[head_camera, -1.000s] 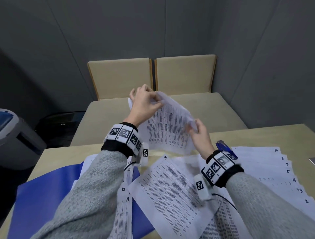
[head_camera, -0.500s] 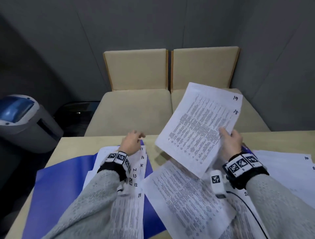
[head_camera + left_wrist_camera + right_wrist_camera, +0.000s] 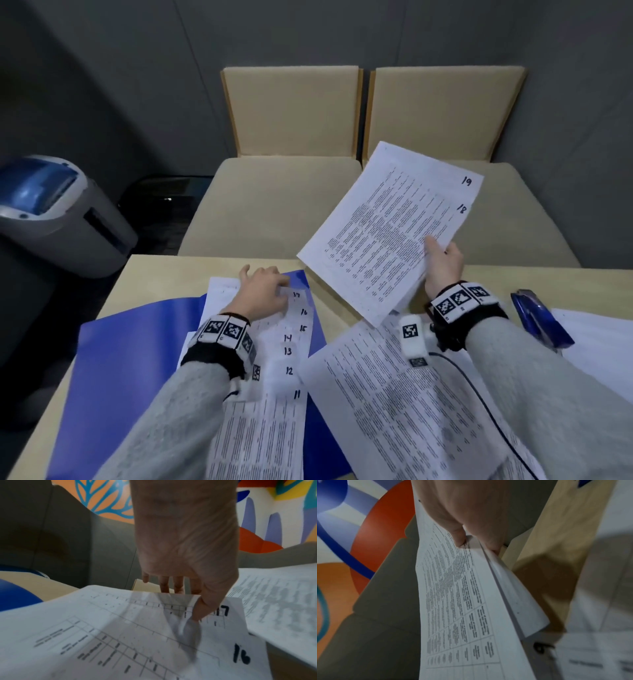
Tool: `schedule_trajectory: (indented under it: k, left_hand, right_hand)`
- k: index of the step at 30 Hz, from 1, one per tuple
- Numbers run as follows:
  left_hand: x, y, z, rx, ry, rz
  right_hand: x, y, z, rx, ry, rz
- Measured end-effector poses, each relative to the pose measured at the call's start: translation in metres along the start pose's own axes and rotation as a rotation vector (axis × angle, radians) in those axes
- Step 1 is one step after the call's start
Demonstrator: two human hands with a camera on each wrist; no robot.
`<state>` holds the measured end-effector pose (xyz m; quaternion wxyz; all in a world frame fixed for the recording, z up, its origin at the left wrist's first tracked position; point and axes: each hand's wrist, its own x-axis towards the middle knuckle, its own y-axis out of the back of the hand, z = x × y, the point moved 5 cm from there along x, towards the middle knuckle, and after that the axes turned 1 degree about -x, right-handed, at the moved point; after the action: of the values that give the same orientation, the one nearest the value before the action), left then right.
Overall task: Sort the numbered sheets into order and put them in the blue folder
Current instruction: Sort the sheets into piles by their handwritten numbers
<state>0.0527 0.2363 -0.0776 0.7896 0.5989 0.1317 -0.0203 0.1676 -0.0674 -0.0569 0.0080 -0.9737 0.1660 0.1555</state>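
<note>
Above the far edge of the wooden table (image 3: 164, 274), the right hand (image 3: 442, 263) holds two printed sheets up in the air, its thumb on the printed face and its fingers behind the near right edge. These are sheets 18 and 19 (image 3: 394, 233) (the handwritten numbers show at their upper right corners, 19 above 18), and they tilt away from the person, clear of everything on the table. From the right wrist view the same pair (image 3: 462, 601) runs down from the thumb, the two leaves slightly parted at the lower edge.

On the table's left half lies the open blue folder (image 3: 120, 370), and on it a fanned stack of sheets (image 3: 274, 428) whose right edge shows the numbers 11 to 17 stepping away from the person. The left hand (image 3: 263, 294) rests on the far end of that stack. In the left wrist view its thumb (image 3: 200, 609) presses down just beside the number 17, and the fingers reach past the top edge of the paper; whether they curl under it I cannot tell.

Between the two forearms another printed sheet (image 3: 394, 394) lies askew, overlapping the folder's right edge. To the right, a blue stapler (image 3: 537, 315) sits on the table, and more white sheets (image 3: 603, 346) lie just beside it.
</note>
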Motion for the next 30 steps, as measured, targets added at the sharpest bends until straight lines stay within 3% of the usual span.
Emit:
schedule_trajectory:
  k: [4, 9, 16, 23, 28, 30]
  left_hand:
    - [-0.024, 0.015, 0.001, -0.06, -0.033, 0.07]
    - [-0.044, 0.028, 0.0, -0.084, -0.065, 0.168]
    - [-0.035, 0.022, 0.001, -0.053, -0.035, 0.151]
    - [-0.029, 0.009, -0.017, -0.018, 0.067, 0.2]
    - [-0.02, -0.006, -0.023, 0.061, 0.126, 0.191]
    - [-0.02, -0.016, -0.023, 0.101, 0.15, 0.178]
  right_hand:
    - [-0.024, -0.052, 0.016, -0.017, -0.022, -0.158]
    - [-0.067, -0.111, 0.063, -0.133, -0.175, -0.472]
    - [-0.114, -0.155, 0.119, -0.327, -0.293, -0.724]
    - [-0.126, -0.158, 0.131, -0.259, -0.403, -0.608]
    - [-0.141, -0.154, 0.132, -0.326, -0.465, -0.74]
    - [-0.138, -0.137, 0.116, -0.361, -0.404, -0.755]
